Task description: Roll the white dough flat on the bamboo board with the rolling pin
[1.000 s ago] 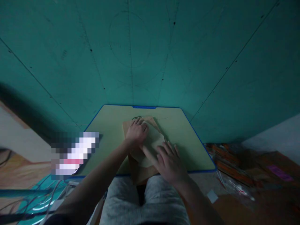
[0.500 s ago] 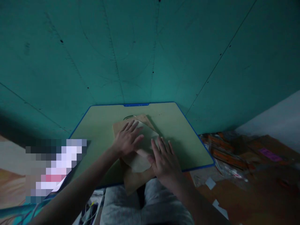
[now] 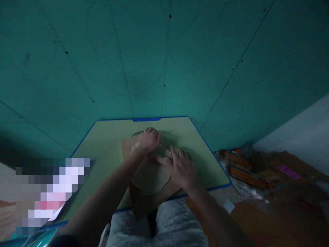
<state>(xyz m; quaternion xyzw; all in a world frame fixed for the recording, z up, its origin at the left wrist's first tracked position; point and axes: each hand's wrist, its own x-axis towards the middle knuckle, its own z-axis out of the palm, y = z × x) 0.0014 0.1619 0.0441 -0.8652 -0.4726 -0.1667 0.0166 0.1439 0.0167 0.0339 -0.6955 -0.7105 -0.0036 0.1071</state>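
Observation:
A thin pale sheet (image 3: 151,176) with an uneven edge lies on a wooden board (image 3: 125,147); its material is too dark to tell. At the far side of the board, my left hand (image 3: 149,140) has its fingers curled down over the sheet's upper part, and what they hold is hidden. My right hand (image 3: 182,168) rests on the sheet's right side with its fingers stretched out and apart. Between the hands runs a narrow pale strip (image 3: 162,160), perhaps a fold of the sheet. A curved metal handle (image 3: 136,133) shows at the board's far edge.
The board lies on a small blue-edged table (image 3: 102,137) against a green wall (image 3: 144,75). My knees (image 3: 172,219) are under its near edge. Cardboard and plastic packaging (image 3: 244,171) lie on the floor at the right. A blurred-out object (image 3: 61,185) stands at the left.
My left hand has moved farther over the sheet, and its fingers, spread before, are now curled. My right hand stays stretched out beside it. The view has shifted slightly.

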